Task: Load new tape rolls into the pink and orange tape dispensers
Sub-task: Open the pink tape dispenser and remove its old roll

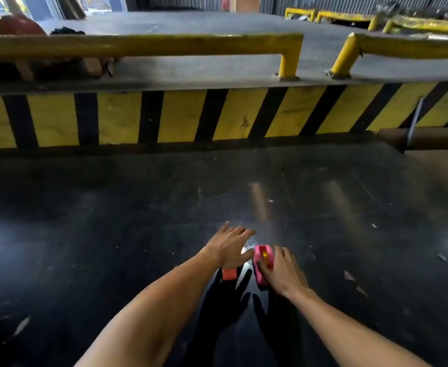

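Seating a roll in the pink dispenser (262,266)

Right hand (283,271) grip clamped on it; left hand (229,246), fingers apart at 10 o'clock, should steady the clear roll (249,247).

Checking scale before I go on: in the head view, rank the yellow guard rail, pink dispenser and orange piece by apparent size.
1. yellow guard rail, though farthest
2. pink dispenser
3. orange piece, partly hidden under the left hand, so unsure

The left hand (229,247) covers most of an orange dispenser (229,274); a clear tape roll (249,247) blurs in glare; the right hand (283,272) hides the pink dispenser's (261,266) far side.
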Available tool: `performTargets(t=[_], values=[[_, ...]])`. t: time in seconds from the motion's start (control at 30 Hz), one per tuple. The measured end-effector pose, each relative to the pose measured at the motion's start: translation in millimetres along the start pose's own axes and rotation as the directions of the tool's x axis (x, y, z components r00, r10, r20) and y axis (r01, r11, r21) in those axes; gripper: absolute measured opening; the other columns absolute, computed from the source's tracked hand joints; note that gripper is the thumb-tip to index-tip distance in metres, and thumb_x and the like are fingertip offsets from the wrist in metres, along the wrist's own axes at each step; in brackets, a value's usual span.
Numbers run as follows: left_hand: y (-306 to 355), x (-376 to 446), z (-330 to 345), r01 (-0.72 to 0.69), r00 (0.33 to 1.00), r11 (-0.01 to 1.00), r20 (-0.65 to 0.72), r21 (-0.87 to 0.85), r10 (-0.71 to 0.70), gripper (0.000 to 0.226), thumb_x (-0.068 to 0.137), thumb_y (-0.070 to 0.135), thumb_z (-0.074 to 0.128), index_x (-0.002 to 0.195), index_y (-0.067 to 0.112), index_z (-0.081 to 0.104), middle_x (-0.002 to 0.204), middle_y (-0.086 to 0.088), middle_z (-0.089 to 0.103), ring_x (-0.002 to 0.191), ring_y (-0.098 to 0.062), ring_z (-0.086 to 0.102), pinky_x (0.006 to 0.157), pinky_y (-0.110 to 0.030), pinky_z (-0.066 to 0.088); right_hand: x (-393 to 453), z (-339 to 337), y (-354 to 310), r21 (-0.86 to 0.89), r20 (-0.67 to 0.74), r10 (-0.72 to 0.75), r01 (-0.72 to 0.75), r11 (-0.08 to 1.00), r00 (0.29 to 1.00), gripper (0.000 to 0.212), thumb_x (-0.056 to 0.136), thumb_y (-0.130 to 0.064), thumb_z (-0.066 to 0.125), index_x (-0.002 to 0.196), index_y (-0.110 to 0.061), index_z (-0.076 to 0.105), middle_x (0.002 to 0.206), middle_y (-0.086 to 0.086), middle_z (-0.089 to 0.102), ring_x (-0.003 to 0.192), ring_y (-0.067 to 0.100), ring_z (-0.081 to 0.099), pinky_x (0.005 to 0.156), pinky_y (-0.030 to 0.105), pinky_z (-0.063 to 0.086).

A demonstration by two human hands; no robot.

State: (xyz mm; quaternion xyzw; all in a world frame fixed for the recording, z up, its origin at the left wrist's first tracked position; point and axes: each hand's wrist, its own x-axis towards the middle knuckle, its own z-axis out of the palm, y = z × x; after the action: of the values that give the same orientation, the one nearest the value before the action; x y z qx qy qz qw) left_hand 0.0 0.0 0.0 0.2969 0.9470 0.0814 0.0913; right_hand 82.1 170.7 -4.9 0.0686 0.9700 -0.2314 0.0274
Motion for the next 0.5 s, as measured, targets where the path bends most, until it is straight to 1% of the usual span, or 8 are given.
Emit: performTargets(t=[0.1, 0.17, 0.23, 0.27, 0.33, 0.37, 0.43, 0.5], values=[[3, 10, 14, -0.03, 0.997, 0.999, 0.066, 0.014, 0.029, 0.065, 0.095, 0.048, 0.042, 0.154, 0.025, 0.027, 0.156, -0.009, 0.042, 0.144, -0.028, 0.038, 0.125, -0.051, 0.01, 0, 14, 8, 0.094, -0.001, 0.01, -0.01, 0.996, 1.0, 0.052, 0.088, -0.066, 0.039, 0.111, -0.022, 0.054, 0.101, 0.005, 0.063, 0.092, 0.026, 0.064, 0.072, 0.038, 0.053], [6, 15, 21, -0.045, 0.994, 0.999, 0.097, -0.01, 0.046, 0.065, 0.095, 0.042, 0.045, 0.155, 0.023, 0.026, 0.158, -0.008, 0.04, 0.145, -0.026, 0.037, 0.125, -0.052, 0.011, 2, 23, 14, 0.111, 0.058, 0.033, -0.04, 0.993, 0.998, 0.046, 0.085, -0.056, 0.052, 0.113, -0.02, 0.054, 0.102, 0.006, 0.063, 0.096, 0.027, 0.062, 0.077, 0.038, 0.053], [9, 21, 24, -0.057, 0.988, 0.998, 0.139, -0.041, 0.062, 0.067, 0.093, 0.033, 0.05, 0.155, 0.023, 0.026, 0.157, -0.007, 0.041, 0.143, -0.026, 0.04, 0.124, -0.051, 0.015, 6, 31, 20, 0.136, 0.104, 0.04, -0.054, 0.989, 0.994, 0.051, 0.082, -0.047, 0.061, 0.122, -0.017, 0.05, 0.111, 0.008, 0.061, 0.103, 0.027, 0.06, 0.084, 0.037, 0.051], [10, 24, 25, -0.058, 0.985, 0.997, 0.16, -0.052, 0.066, 0.069, 0.091, 0.03, 0.052, 0.154, 0.024, 0.026, 0.156, -0.008, 0.042, 0.142, -0.027, 0.041, 0.124, -0.049, 0.017, 8, 31, 20, 0.177, 0.111, 0.053, -0.073, 0.982, 0.992, 0.05, 0.082, -0.046, 0.063, 0.122, -0.019, 0.05, 0.11, 0.006, 0.062, 0.101, 0.025, 0.061, 0.083, 0.037, 0.052], [14, 28, 28, -0.053, 0.978, 0.997, 0.197, -0.06, 0.064, 0.073, 0.087, 0.026, 0.056, 0.154, 0.025, 0.025, 0.153, -0.009, 0.043, 0.138, -0.031, 0.043, 0.119, -0.045, 0.023, 8, 33, 20, 0.28, 0.079, 0.07, -0.09, 0.956, 0.994, 0.043, 0.082, -0.051, 0.063, 0.113, -0.024, 0.053, 0.094, -0.007, 0.061, 0.088, 0.016, 0.064, 0.072, 0.032, 0.052], [16, 29, 29, -0.054, 0.976, 0.997, 0.208, -0.056, 0.064, 0.076, 0.085, 0.025, 0.06, 0.153, 0.026, 0.026, 0.151, -0.01, 0.043, 0.135, -0.033, 0.045, 0.117, -0.044, 0.028, 9, 34, 20, 0.306, 0.053, 0.065, -0.078, 0.949, 0.996, 0.039, 0.082, -0.052, 0.063, 0.11, -0.025, 0.054, 0.087, -0.013, 0.057, 0.082, 0.012, 0.062, 0.068, 0.028, 0.049], [18, 31, 31, -0.058, 0.974, 0.997, 0.217, -0.041, 0.066, 0.08, 0.081, 0.023, 0.067, 0.151, 0.027, 0.028, 0.146, -0.013, 0.046, 0.127, -0.038, 0.049, 0.109, -0.048, 0.041, 11, 33, 21, 0.322, 0.046, 0.04, -0.053, 0.945, 0.998, 0.036, 0.082, -0.05, 0.063, 0.108, -0.026, 0.056, 0.083, -0.016, 0.053, 0.078, 0.008, 0.057, 0.066, 0.024, 0.042], [19, 31, 34, -0.067, 0.977, 0.998, 0.201, -0.011, 0.068, 0.082, 0.079, 0.021, 0.069, 0.15, 0.028, 0.029, 0.139, -0.016, 0.048, 0.121, -0.04, 0.052, 0.102, -0.051, 0.047, 10, 27, 24, 0.322, 0.069, 0.001, -0.024, 0.946, 0.998, 0.035, 0.079, -0.052, 0.059, 0.103, -0.027, 0.058, 0.081, -0.017, 0.057, 0.077, 0.006, 0.057, 0.061, 0.016, 0.04]])
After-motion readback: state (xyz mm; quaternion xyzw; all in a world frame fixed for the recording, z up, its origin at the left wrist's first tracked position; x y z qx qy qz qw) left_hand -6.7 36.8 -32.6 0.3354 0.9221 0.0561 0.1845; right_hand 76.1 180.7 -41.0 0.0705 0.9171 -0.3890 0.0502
